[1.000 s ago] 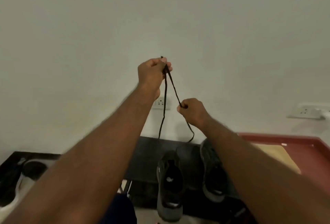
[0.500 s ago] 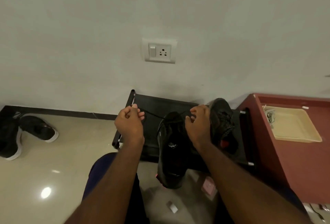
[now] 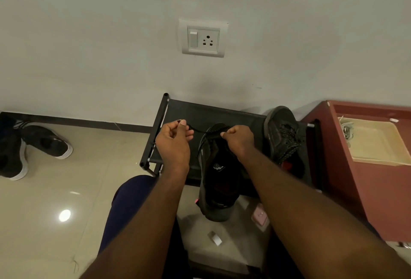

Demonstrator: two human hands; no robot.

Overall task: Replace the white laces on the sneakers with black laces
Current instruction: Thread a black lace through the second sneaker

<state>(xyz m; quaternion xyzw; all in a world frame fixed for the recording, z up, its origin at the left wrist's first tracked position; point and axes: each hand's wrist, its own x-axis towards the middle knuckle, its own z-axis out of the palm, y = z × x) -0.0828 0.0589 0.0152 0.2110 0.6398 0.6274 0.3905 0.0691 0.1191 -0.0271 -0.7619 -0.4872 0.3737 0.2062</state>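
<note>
Your left hand (image 3: 172, 143) pinching black lace (image 3: 198, 130) end, your right hand (image 3: 239, 139) pinching same lace over black sneaker (image 3: 216, 176), sneaker lying on black rack (image 3: 211, 111), white insole logo and side lettering too small to read, second sneaker (image 3: 282, 134) alongside.

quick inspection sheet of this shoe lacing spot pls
surface: black fabric rack against the wall, on glossy floor tiles.
job's things: near sneaker on the rack, overhanging its front edge; black lace stretched from its far end; second sneaker beside it, laced black.
clutter: pink item and small white piece on the floor.
hands: left hand pinches the lace's end; right hand pinches it at the shoe.
cables: nothing seen.
surroundings: wall socket, black shoe pair, red cabinet holding beige tray.
</note>
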